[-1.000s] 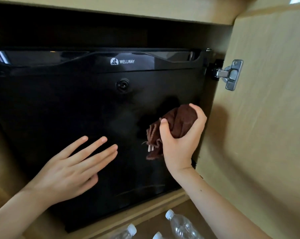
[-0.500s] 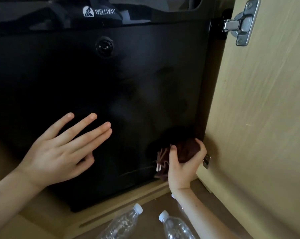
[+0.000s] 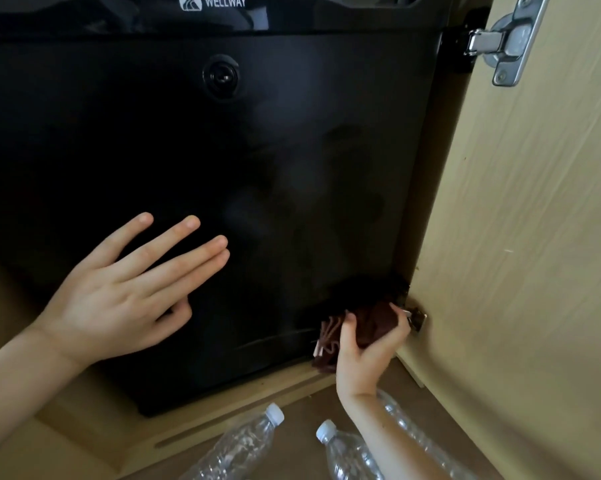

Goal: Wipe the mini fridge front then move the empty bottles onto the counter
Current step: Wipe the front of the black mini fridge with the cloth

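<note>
Wiping is judged in hand — a crumpled dark-brown cloth (image 3: 373, 323) is gripped in the right hand (image 3: 363, 356) at the lower right corner of the glossy black mini fridge front (image 3: 188, 150); the left hand (image 3: 119, 299) is spread flat, empty. On the brown floor (image 3: 306, 412), clear white-capped plastic bottles (image 3: 243, 445) are left — to be lifted next.

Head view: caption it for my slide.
Right hand presses brown cloth to lower corner of mini fridge; left hand flat on it.

1. Pale wood door (image 3: 534, 237) stands open on the right, softly lit.
2. Steel hinge (image 3: 506, 39) sits at its far upper corner.
3. Wood sill (image 3: 119, 441) runs along the near left, with brown floor (image 3: 302, 403) beside it.
</note>
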